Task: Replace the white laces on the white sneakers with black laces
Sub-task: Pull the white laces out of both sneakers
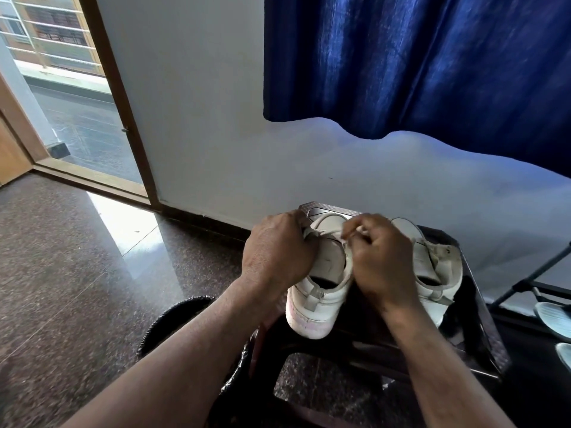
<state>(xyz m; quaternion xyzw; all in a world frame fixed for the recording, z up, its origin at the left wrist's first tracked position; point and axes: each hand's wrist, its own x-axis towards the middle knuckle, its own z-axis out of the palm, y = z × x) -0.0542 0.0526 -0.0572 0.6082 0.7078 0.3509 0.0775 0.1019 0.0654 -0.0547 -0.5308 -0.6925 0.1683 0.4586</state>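
Observation:
Two white sneakers stand side by side on a dark plastic stool [482, 344], heels toward me. My left hand [275, 251] grips the left side of the left sneaker [315, 307] near its tongue. My right hand [380, 261] has its fingers curled and pinches a white lace [332, 232] that runs across the top of that shoe. The right sneaker [441, 264] sits untouched behind my right hand, partly hidden by it. No black laces are in view.
The stool stands against a white wall under a blue curtain [417, 63]. A round dark bin [173, 329] sits on the granite floor under my left forearm. A black rack [525, 282] with light footwear [553, 322] is at the right. An open doorway [77, 112] lies far left.

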